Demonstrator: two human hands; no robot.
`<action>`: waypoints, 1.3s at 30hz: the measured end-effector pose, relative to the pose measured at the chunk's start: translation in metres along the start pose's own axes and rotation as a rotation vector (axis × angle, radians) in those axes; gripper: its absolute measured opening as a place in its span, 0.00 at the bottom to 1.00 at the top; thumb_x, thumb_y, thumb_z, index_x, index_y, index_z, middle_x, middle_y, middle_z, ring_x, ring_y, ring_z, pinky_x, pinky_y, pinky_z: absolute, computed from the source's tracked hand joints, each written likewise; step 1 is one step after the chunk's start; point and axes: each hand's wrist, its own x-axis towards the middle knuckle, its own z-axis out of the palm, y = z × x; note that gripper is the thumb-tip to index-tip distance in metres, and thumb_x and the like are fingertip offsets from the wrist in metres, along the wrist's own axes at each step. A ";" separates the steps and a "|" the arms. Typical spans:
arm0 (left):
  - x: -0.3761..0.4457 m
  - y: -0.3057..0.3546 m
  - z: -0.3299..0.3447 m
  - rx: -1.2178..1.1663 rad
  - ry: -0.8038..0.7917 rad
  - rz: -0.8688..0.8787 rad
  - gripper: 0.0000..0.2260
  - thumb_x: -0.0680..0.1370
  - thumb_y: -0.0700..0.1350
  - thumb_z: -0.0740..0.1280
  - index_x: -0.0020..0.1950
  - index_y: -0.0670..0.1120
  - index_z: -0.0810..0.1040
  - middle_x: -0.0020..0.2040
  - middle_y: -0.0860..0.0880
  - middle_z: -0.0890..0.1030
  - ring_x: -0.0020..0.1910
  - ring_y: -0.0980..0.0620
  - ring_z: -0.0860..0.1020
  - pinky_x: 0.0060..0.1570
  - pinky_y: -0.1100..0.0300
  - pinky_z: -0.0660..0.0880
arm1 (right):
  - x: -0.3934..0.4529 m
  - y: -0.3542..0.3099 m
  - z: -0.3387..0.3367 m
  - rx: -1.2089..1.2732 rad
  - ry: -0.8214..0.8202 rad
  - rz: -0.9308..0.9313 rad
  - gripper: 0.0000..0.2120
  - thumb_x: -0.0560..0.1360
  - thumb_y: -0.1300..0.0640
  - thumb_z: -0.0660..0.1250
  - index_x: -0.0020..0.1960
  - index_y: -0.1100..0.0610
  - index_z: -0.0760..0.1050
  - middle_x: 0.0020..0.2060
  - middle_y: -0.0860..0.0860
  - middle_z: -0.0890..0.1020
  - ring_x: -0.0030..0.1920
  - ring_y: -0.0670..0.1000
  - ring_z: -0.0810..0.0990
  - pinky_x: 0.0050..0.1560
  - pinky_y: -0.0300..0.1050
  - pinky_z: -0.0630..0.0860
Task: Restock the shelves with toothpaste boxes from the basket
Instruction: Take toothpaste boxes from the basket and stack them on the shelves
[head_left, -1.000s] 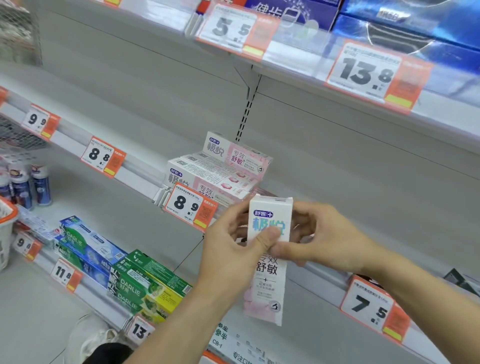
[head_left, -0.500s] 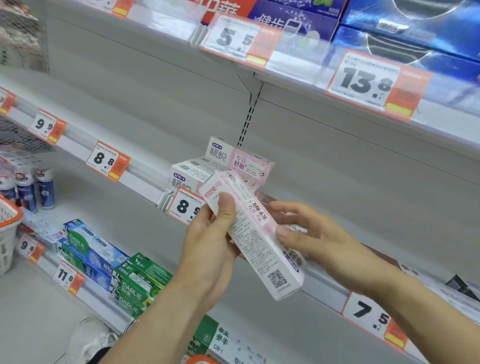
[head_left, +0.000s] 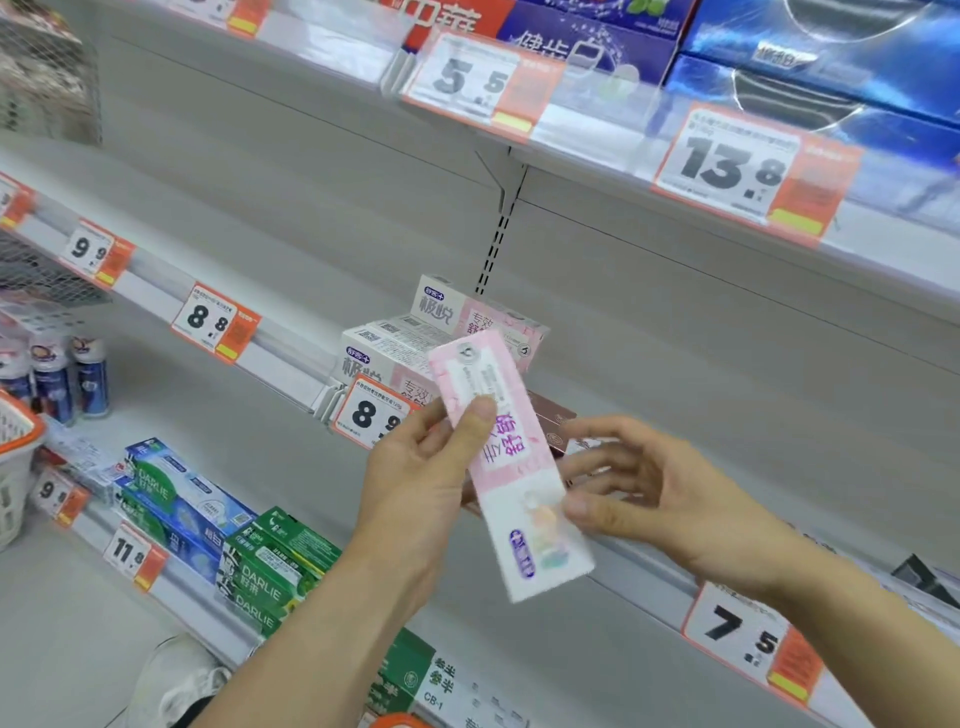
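Observation:
A pink and white toothpaste box (head_left: 506, 462) hangs tilted in front of the middle shelf (head_left: 291, 358). My left hand (head_left: 415, 483) grips it, the thumb pressed on its upper face. My right hand (head_left: 654, 499) touches its lower right edge with thumb and fingertips, the fingers spread. Behind it, matching pink and white boxes (head_left: 415, 343) lie stacked on the middle shelf above the 8.9 price tag (head_left: 371, 413). The white basket with an orange rim (head_left: 15, 457) shows at the left edge.
Blue and green Darlie boxes (head_left: 223, 540) fill the lower shelf at left. Small bottles (head_left: 57, 379) stand further left. The upper shelf holds blue boxes (head_left: 831, 57). A dark brown box (head_left: 556, 426) lies on the middle shelf behind my hands. A shoe (head_left: 176, 680) shows below.
The box has been turned over in my hands, from its printed side to its pink face. My right hand's fingers have loosened and spread at its lower edge.

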 end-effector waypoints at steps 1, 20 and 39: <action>0.000 0.000 -0.001 0.039 -0.050 0.018 0.20 0.71 0.48 0.72 0.60 0.42 0.80 0.49 0.44 0.87 0.44 0.48 0.85 0.42 0.56 0.82 | 0.003 -0.002 -0.002 -0.013 0.042 -0.026 0.35 0.63 0.44 0.82 0.66 0.45 0.73 0.56 0.50 0.84 0.53 0.54 0.84 0.60 0.58 0.79; 0.017 0.035 -0.050 0.599 0.043 0.124 0.23 0.67 0.51 0.79 0.59 0.51 0.76 0.45 0.49 0.86 0.40 0.50 0.85 0.46 0.55 0.82 | 0.028 -0.031 -0.042 0.029 0.088 -0.255 0.20 0.63 0.63 0.76 0.53 0.62 0.74 0.46 0.57 0.86 0.40 0.53 0.86 0.36 0.38 0.80; 0.057 -0.037 -0.029 1.499 -0.055 0.563 0.24 0.83 0.56 0.52 0.80 0.55 0.57 0.82 0.54 0.51 0.80 0.51 0.36 0.78 0.49 0.36 | 0.173 0.012 -0.009 -0.427 0.455 -0.205 0.13 0.70 0.49 0.78 0.52 0.47 0.79 0.56 0.45 0.78 0.59 0.46 0.72 0.52 0.36 0.65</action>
